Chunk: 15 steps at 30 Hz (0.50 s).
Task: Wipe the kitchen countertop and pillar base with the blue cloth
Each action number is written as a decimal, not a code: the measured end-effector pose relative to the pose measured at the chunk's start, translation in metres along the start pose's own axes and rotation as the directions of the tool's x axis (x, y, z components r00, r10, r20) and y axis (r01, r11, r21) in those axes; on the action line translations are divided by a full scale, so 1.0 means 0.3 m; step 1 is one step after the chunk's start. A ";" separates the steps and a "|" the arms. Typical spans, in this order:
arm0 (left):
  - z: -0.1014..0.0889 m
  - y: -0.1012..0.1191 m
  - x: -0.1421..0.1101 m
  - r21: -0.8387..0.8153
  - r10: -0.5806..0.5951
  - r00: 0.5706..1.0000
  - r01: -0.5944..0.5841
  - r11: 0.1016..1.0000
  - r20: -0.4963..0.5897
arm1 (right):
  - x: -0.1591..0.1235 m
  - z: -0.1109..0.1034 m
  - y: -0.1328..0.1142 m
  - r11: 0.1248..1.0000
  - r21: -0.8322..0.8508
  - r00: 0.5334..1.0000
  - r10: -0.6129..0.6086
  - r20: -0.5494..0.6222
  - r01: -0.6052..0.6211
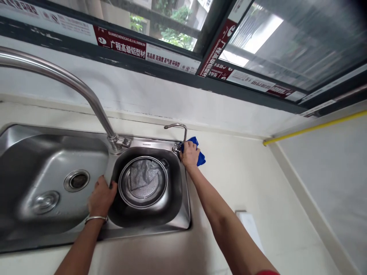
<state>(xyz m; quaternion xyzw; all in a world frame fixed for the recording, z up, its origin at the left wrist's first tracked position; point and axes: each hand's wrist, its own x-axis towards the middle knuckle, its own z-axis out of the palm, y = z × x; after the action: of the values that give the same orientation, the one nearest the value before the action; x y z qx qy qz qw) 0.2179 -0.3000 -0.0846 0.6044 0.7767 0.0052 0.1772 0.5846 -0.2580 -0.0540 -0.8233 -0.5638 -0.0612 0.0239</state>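
Observation:
My right hand (190, 153) is closed on a blue cloth (201, 158), bunched against the base of a small thin faucet (185, 133) at the sink's back right corner. Part of the cloth is hidden under my fingers. My left hand (102, 195) rests on the divider between the two basins of the steel sink (183, 208), thumb apart from the fingers, with nothing seen in it. Right of it, in the smaller basin, sits a round metal strainer pan (145, 191) with a perforated bottom. A grey cloth (143, 173) lies inside it.
A large curved faucet (94, 99) rises behind the divider. The left basin (100, 152) has a drain (77, 180) and a round metal strainer (46, 202). A white object (250, 227) lies on the counter (237, 164) beside my right forearm. A yellow pipe (309, 128) runs along the right wall.

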 end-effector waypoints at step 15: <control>-0.021 -0.013 -0.003 -0.143 0.005 0.997 0.006 0.990 0.081 | -0.249 0.017 0.037 0.997 0.000 0.992 0.082 -0.093 -0.082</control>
<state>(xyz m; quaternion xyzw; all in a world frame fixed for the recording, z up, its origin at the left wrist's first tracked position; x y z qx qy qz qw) 0.2127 -0.3005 -0.0795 0.5897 0.7667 0.0364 0.2513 0.5687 -0.3306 -0.0683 -0.8421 -0.5276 -0.0997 0.0510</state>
